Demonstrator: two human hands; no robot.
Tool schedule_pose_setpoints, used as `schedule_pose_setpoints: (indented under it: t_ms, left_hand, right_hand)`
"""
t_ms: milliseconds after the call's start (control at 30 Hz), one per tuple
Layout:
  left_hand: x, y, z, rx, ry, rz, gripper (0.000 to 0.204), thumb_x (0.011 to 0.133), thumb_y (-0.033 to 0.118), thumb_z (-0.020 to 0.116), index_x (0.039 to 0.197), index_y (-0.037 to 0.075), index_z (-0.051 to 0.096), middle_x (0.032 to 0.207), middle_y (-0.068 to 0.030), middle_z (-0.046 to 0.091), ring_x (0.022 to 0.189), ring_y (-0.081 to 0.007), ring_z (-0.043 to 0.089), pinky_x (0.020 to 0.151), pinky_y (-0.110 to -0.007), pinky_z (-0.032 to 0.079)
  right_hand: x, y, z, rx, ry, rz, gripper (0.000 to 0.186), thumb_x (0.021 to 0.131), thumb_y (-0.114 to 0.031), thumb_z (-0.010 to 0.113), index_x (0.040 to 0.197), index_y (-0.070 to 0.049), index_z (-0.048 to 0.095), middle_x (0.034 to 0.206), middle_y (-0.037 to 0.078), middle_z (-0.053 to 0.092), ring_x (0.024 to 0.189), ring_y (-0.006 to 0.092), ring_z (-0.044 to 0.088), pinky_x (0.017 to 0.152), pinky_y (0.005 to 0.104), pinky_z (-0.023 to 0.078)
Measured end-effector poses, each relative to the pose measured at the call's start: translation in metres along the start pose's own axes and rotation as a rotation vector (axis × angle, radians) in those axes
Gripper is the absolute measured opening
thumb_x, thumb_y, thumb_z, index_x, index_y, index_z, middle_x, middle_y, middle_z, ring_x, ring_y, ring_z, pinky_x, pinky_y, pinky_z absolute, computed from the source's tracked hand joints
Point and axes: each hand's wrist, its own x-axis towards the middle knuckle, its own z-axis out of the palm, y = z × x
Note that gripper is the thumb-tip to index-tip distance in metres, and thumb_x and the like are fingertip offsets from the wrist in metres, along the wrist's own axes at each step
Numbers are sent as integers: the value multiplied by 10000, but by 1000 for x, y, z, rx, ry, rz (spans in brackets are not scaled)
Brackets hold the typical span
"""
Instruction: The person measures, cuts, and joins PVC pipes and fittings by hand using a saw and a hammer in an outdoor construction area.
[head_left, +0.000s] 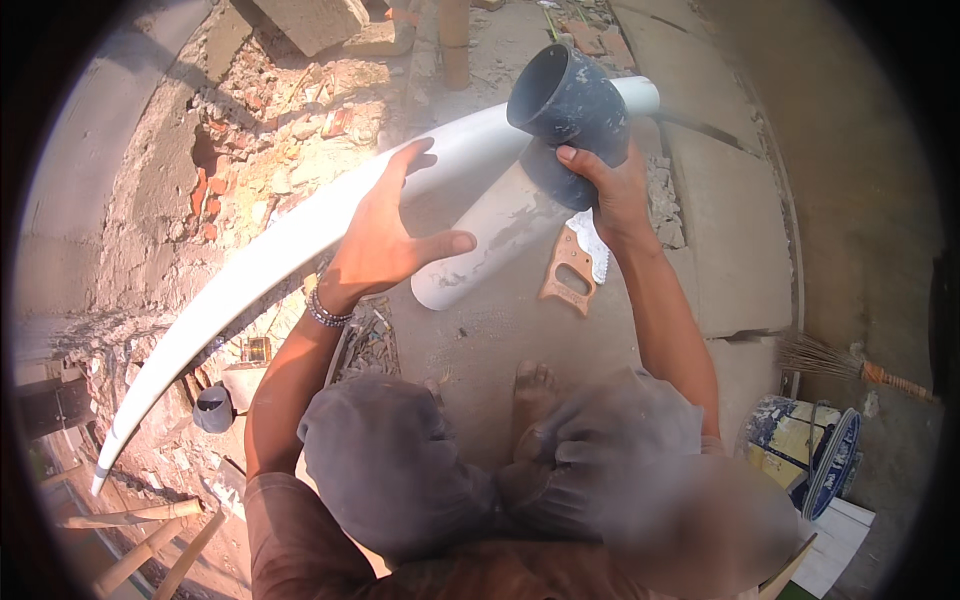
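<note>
A dark grey pipe elbow (575,110), scuffed with white marks, is in the grip of my right hand (620,195), thumb over its side. Its wide mouth faces up and left. From its lower end a short white pipe (490,240) with grey smears slants down to the left. My left hand (385,235) has its fingers spread and its thumb pointing at the short pipe; it seems to hold nothing. Behind both hands runs a long white pipe (260,260). Whether my left fingers touch it, I cannot tell. Below the elbow lies a wooden-handled handsaw (572,272).
Broken brick and rubble (270,130) cover the left side. A small grey pipe piece (212,410) stands near the long pipe's lower end, above some bamboo poles (145,515). To the right lie a straw broom (840,362) and a paint-stained bucket (800,445) on its side.
</note>
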Motion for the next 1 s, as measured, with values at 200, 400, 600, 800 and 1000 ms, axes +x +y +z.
schedule_pose_setpoints:
  t_ms: [200,400,600,800,1000]
  left_hand:
    - [-55,-17,51,-98,-259,-115,1174,611,430,974,1538,-8,403,1417,-260,599,1308,-369,600,1105,-435,466]
    - [-73,3,34,-325,-424,-196,1089,637,362,975,1510,-7,440,1341,-216,644,1242,-316,633,1065,-393,483]
    - [-93,1,46,-543,-356,-286,1035,655,335,984,1488,-1,471,1313,-185,644,1247,-281,606,1076,-380,456]
    - [-96,-7,66,-584,-388,-316,1068,652,360,974,1507,4,443,1319,-194,649,1225,-290,623,1059,-386,468]
    - [-86,-30,67,-292,-273,-133,1033,637,328,935,1507,42,457,1320,-210,658,1212,-371,645,1024,-420,505]
  right_hand:
    - [-20,-30,18,139,95,140,634,824,-278,851,1290,54,578,1127,133,676,1039,206,677,952,335,545]
    - [2,-34,-2,88,-66,84,636,827,-293,830,1272,101,604,1084,168,676,989,206,683,846,312,564]
    - [-8,-39,27,48,6,65,616,821,-255,824,1306,73,632,1112,160,687,963,199,684,832,308,563]
    - [-20,-11,20,-40,69,12,682,821,-272,836,1370,51,592,1138,157,681,982,206,681,881,328,556]
    - [-18,-30,0,-328,-55,-105,899,755,-356,921,1460,23,510,1181,152,690,1035,229,700,954,350,566]
